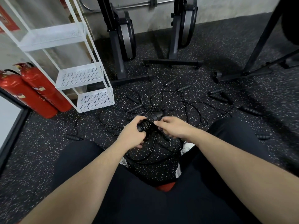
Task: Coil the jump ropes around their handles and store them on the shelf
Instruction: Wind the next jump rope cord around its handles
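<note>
Gripping one bundle (148, 125), two hands (131, 135).

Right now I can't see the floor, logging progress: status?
Left hand grips black coiled handles; right hand pinches cord. White metal shelf bare. Loose ropes tangled underfoot.

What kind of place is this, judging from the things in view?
Most likely a gym: speckled rubber floor, two upright rowing machines against the wall, and many jump ropes spread on the floor.
</note>
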Demonstrator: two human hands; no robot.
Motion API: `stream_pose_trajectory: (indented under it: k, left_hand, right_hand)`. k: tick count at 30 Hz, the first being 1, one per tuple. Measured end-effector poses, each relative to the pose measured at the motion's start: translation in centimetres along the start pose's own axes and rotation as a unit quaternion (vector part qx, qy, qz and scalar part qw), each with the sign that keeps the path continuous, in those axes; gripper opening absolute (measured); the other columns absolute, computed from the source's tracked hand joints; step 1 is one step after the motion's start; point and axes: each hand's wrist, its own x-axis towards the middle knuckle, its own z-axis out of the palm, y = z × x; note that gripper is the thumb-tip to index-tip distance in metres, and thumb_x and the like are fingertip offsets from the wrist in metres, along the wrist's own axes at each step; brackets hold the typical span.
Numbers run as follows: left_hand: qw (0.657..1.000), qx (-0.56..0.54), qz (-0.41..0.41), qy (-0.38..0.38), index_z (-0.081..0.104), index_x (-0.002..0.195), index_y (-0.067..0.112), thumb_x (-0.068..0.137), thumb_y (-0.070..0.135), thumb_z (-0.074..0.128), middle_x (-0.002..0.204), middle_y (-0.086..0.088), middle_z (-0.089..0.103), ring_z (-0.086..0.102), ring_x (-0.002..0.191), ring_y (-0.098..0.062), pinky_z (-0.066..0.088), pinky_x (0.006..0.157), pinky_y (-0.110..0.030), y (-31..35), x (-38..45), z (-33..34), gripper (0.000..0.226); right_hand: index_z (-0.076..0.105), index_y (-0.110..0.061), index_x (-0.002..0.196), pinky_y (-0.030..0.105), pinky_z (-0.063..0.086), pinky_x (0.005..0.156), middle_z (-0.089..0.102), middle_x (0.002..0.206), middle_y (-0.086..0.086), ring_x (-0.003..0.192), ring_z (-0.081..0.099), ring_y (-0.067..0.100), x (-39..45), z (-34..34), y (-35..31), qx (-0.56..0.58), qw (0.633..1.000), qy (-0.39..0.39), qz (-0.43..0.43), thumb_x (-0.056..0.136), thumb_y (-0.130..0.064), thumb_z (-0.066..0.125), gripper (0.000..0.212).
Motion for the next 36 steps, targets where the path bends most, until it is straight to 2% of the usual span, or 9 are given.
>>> stream_pose_trajectory:
  k: [6,9,11,15,21,27,29,32,36]
  left_hand:
    - [0.972,-0.232,-0.030,0.021,0.044,0.131,0.029,0.095,-0.006,0.059,0.125,-0.003,0.053,0.071,0.089,-0.026,0.063,0.071,-0.056,0.4,-0.2,0.3,0.052]
    - [0.955,-0.293,-0.043,-0.013,0.043,0.134,0.025,0.094,-0.010,0.058,0.128,-0.009,0.054,0.072,0.095,-0.042,0.063,0.071,-0.056,0.4,-0.5,0.1,0.055]
    - [0.948,-0.314,-0.047,-0.028,0.043,0.132,0.025,0.095,-0.011,0.056,0.129,-0.014,0.055,0.072,0.096,-0.047,0.062,0.072,-0.056,0.3,-0.6,0.1,0.053]
    - [0.929,-0.362,-0.049,-0.063,0.045,0.134,0.026,0.097,-0.010,0.055,0.127,-0.024,0.059,0.073,0.086,-0.041,0.062,0.074,-0.056,0.5,-0.9,-0.3,0.053]
    - [0.903,-0.400,-0.049,-0.150,0.049,0.140,0.030,0.098,-0.006,0.053,0.117,-0.024,0.068,0.073,0.084,-0.038,0.064,0.065,-0.044,0.5,-1.3,-1.2,0.055]
    - [0.893,-0.409,-0.035,-0.184,0.054,0.137,0.028,0.089,0.003,0.062,0.120,-0.027,0.065,0.071,0.087,-0.037,0.062,0.078,-0.047,0.4,-1.6,-1.2,0.055]
    - [0.911,-0.377,-0.040,-0.159,0.057,0.132,0.024,0.087,0.025,0.069,0.119,-0.025,0.069,0.072,0.086,-0.036,0.062,0.081,-0.048,0.7,-1.8,-0.8,0.047]
    - [0.946,-0.318,-0.058,-0.041,0.066,0.119,0.023,0.084,0.055,0.067,0.112,-0.015,0.076,0.074,0.094,-0.032,0.059,0.092,-0.050,0.8,-0.8,-0.2,0.048]
    - [0.954,-0.292,-0.045,0.048,0.074,0.105,0.024,0.094,0.054,0.066,0.102,-0.003,0.079,0.075,0.102,-0.026,0.059,0.094,-0.046,1.0,-0.1,0.1,0.033]
  right_hand:
    - [0.056,-0.023,0.078,0.025,0.034,0.056,0.048,0.057,-0.010,0.051,0.040,0.009,-0.1,1.1,-0.7,-0.002,0.999,0.004,-0.044,0.102,-0.054,0.048,0.040]
    - [0.059,-0.023,0.079,0.032,0.037,0.065,0.049,0.058,-0.010,0.055,0.044,0.010,0.3,1.0,-0.3,0.005,0.999,0.032,-0.018,0.098,-0.060,0.051,0.041]
    - [0.060,-0.023,0.089,0.036,0.038,0.065,0.050,0.059,-0.010,0.058,0.045,0.012,0.4,0.8,-0.1,0.022,0.999,0.035,0.008,0.092,-0.065,0.056,0.042]
    - [0.057,-0.026,0.121,0.025,0.033,0.050,0.048,0.061,-0.011,0.053,0.039,0.008,0.4,0.5,0.0,0.102,0.994,0.009,0.031,0.085,-0.069,0.063,0.057]
    - [0.069,-0.028,0.103,0.024,0.023,0.050,0.034,0.057,-0.007,0.050,0.026,0.010,-0.5,-0.1,-0.2,0.220,0.972,-0.069,-0.039,0.095,-0.044,0.067,0.018]
    - [0.072,-0.027,0.109,0.024,0.021,0.049,0.035,0.052,-0.008,0.048,0.026,0.009,-0.7,0.0,-0.6,0.243,0.968,-0.041,-0.040,0.093,-0.038,0.071,0.020]
    - [0.073,-0.025,0.110,0.023,0.023,0.049,0.036,0.051,-0.008,0.047,0.028,0.008,-0.8,0.1,-0.6,0.233,0.971,-0.040,-0.043,0.092,-0.037,0.072,0.021]
    - [0.073,-0.023,0.112,0.022,0.025,0.048,0.039,0.051,-0.008,0.047,0.030,0.008,-1.1,0.8,-0.7,0.207,0.977,-0.033,-0.048,0.090,-0.035,0.076,0.025]
    - [0.072,-0.024,0.115,0.025,0.021,0.050,0.037,0.052,-0.007,0.049,0.028,0.009,-1.2,1.8,-0.9,0.221,0.973,-0.016,-0.058,0.089,-0.036,0.077,0.029]
